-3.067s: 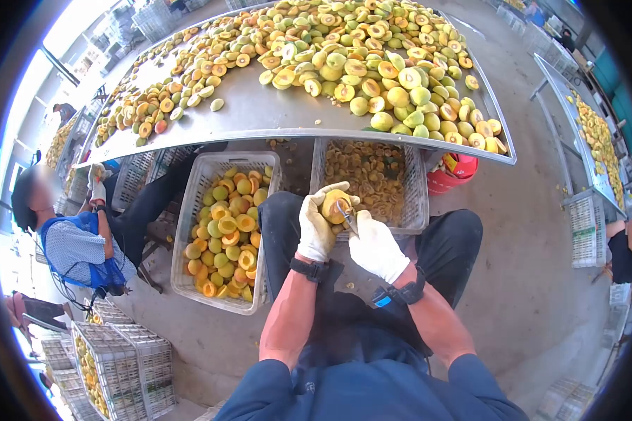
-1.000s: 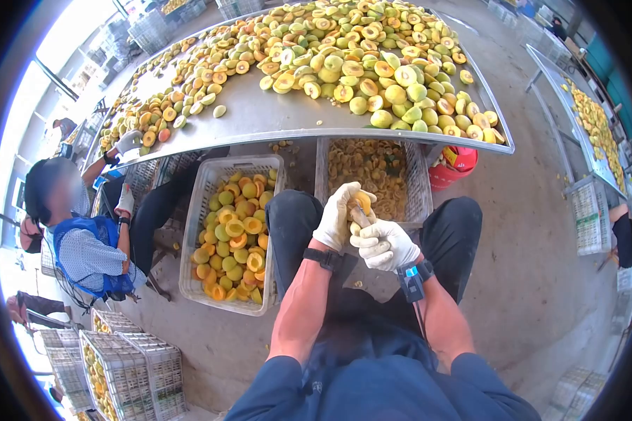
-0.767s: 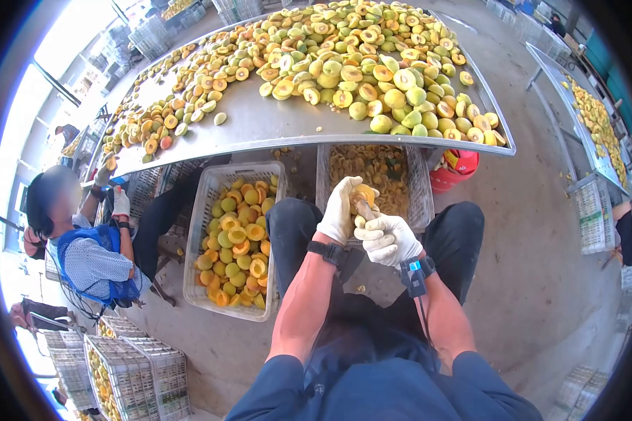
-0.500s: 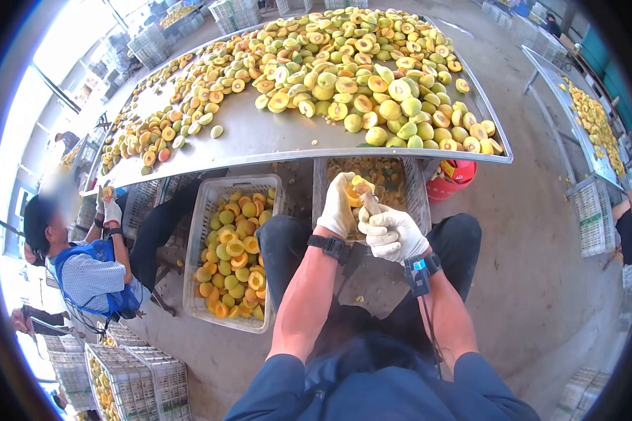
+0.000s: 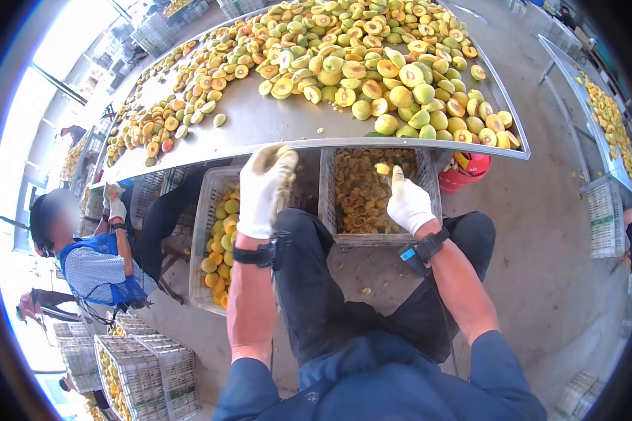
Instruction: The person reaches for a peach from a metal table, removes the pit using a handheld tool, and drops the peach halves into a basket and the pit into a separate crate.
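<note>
My gloved left hand [image 5: 263, 193] is raised over the right edge of the fruit crate [image 5: 196, 245], near the table's front edge; motion smears its curled fingers. My gloved right hand [image 5: 409, 203] is closed over the crate of pits and scraps [image 5: 382, 239], its index finger and thumb around something mostly hidden, with a small orange-yellow piece [image 5: 383, 169] at its tip. Halved yellow-green fruit [image 5: 372, 89] lies heaped on the metal table [image 5: 260, 133]. More fruit halves [image 5: 225, 224] fill the crate under my left hand.
A co-worker in a blue vest [image 5: 102, 263] sits at the left. A red bucket [image 5: 463, 172] stands under the table's right end. Stacked crates [image 5: 147, 372] are at lower left. Another fruit table [image 5: 583, 105] is at far right.
My hands have moved apart. The left went up and to the left, away from the fruit piece both hands were at; the right shifted slightly right. The view has shifted a little.
</note>
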`<state>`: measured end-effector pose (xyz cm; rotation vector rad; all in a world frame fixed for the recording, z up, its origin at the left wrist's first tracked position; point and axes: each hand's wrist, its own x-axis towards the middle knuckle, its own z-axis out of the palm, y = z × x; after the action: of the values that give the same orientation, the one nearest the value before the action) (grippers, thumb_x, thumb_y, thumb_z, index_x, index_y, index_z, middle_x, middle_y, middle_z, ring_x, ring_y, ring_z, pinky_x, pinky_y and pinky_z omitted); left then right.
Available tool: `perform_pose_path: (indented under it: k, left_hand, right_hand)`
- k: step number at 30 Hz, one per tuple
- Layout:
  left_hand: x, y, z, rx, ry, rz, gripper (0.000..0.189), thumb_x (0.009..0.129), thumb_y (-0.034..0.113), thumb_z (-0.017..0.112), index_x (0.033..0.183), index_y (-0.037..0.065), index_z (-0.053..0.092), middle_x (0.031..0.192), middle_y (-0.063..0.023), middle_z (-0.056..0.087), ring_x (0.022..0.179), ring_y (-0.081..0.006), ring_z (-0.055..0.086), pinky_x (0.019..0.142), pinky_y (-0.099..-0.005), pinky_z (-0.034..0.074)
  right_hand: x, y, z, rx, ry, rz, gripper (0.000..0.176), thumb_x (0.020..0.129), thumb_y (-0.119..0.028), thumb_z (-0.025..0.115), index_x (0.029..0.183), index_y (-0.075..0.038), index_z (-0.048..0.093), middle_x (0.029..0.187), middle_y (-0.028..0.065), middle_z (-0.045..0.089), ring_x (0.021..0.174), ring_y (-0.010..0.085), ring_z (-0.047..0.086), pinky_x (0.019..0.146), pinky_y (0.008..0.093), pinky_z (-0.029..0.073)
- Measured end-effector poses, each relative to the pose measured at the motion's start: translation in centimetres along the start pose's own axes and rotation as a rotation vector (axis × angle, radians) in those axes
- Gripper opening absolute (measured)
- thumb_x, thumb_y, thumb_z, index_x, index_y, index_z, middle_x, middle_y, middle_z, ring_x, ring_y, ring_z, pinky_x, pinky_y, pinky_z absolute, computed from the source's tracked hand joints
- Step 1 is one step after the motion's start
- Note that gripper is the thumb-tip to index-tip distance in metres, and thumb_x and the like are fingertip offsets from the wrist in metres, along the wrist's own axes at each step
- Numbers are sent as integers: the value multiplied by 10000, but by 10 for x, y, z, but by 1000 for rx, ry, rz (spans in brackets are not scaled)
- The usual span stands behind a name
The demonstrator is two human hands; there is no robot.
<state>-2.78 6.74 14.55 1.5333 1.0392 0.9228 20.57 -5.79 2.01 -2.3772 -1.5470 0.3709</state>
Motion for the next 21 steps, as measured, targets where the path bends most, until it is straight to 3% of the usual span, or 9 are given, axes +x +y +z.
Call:
perform_pose_path:
  k: [2,3,5,6,7,10,15,17,21]
  left_hand:
    - [13,-32,-31,26,54,63,399,866,220,746,1148,-37,629,1006,-65,697,837,-125,662,722,-229,526]
    - [16,-44,-41,44,82,55,399,866,220,746,1148,-37,629,1006,-65,697,837,-125,662,722,-229,526]
    - [27,-69,-75,450,158,53,461,824,222,768,1155,-54,605,992,-141,704,914,-248,679,848,-302,521]
    - [46,-116,-102,727,199,33,561,809,349,759,1192,-27,592,1053,-198,678,1001,-353,656,896,-384,513]
    - [36,-99,-99,1070,274,-110,608,821,431,715,1243,17,574,1120,-207,638,1068,-385,615,923,-436,497]
    - [35,-108,-104,1223,425,0,554,851,381,687,1269,42,560,1173,-211,603,1088,-368,606,918,-438,499]
    - [7,-34,-10,762,-13,233,474,844,316,680,1226,53,578,1074,-173,656,986,-338,643,836,-413,526]
    - [7,-32,25,830,-174,553,504,823,264,711,1254,47,565,1019,-153,661,870,-307,662,788,-396,539]
    - [11,-16,79,1016,-522,464,566,815,318,709,1294,89,513,1013,-164,637,894,-351,648,780,-428,529]
  right_hand:
    - [2,0,-8,18,-16,19,578,877,-123,427,1419,60,354,974,250,663,856,407,659,769,482,526]
    - [3,-2,-7,34,-37,34,568,873,-118,428,1409,61,368,939,250,667,836,403,661,759,482,527]
    - [4,4,4,10,2,-5,575,850,-102,437,1402,50,389,891,242,670,807,410,655,727,511,509]
    - [-2,0,-1,38,34,-24,592,840,-86,435,1416,42,382,885,238,668,797,406,653,727,512,505]
    - [-2,5,6,61,60,-47,605,835,-85,446,1423,43,377,873,228,667,791,397,653,736,502,507]
    - [-7,8,4,-24,49,-68,592,833,-128,495,1386,67,411,866,222,671,812,393,656,750,494,511]
    - [-7,-11,-11,110,10,-41,334,836,-158,520,1112,16,588,876,237,670,824,403,659,753,494,524]
    - [-6,-12,-12,203,64,-100,294,834,-140,546,1091,-5,591,878,235,669,841,416,651,761,492,519]
    - [-6,-12,-13,274,105,-112,247,828,-108,581,1055,-13,587,873,224,669,851,418,644,763,485,513]
